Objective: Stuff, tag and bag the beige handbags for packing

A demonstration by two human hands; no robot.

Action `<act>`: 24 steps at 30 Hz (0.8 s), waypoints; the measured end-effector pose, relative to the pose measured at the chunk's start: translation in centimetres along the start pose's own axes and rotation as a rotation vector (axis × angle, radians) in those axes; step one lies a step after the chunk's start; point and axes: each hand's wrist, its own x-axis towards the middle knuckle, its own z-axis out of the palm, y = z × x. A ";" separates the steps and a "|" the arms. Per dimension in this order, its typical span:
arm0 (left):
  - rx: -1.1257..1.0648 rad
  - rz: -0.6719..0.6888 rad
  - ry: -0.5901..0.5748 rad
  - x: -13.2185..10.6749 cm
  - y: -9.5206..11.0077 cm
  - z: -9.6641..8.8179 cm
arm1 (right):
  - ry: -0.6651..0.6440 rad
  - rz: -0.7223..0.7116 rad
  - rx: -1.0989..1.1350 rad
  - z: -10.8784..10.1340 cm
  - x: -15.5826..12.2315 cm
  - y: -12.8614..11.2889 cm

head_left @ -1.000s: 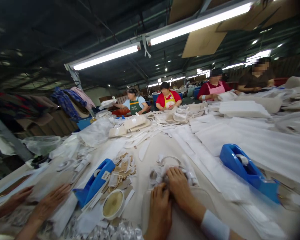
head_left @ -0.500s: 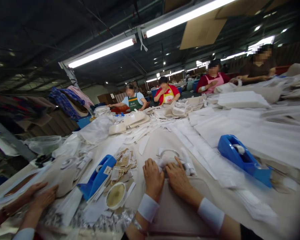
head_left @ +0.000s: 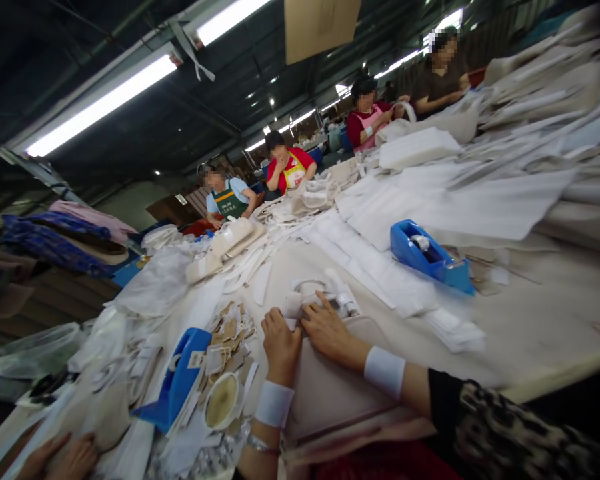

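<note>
A beige fabric bag (head_left: pixel 337 383) lies flat in front of me, its top end pointing away. Its curved handle (head_left: pixel 313 287) is partly covered in white wrapping (head_left: pixel 293 305). My left hand (head_left: pixel 281 340) is closed at the near left side of this wrapping, fingers curled and a small white edge showing beside them. Right beside it, my right hand (head_left: pixel 330 327) presses on the wrapping, its index finger stretched forward and the others bent. The fingertips and thumbs are partly hidden. A white-wrapped roll (head_left: pixel 346 297) lies just beyond my right hand.
Blue tape dispensers stand left (head_left: pixel 180 380) and right (head_left: pixel 430 257). Paper tags (head_left: pixel 230 333) and a round tub (head_left: pixel 223 400) lie left of me. A co-worker's hands (head_left: pixel 73 457) rest on a bag at lower left. White foam sheets (head_left: pixel 455 200) cover the far right; several people sit opposite.
My view has turned right and tilted, so everything sits further left. Both my hands stay at the wrapped handle with little change. A co-worker in a pink apron now holds up a looped strip.
</note>
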 end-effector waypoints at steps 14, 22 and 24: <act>0.034 0.116 0.024 0.1 0.0 0.3 | 0.037 -0.032 0.008 0.7 0.0 0.2; -0.665 -0.100 -0.173 1.8 -0.8 0.1 | 0.034 -0.033 0.013 1.1 0.2 0.3; -0.887 -0.186 -0.251 2.4 -1.6 0.1 | 0.026 -0.036 0.009 1.1 0.2 0.3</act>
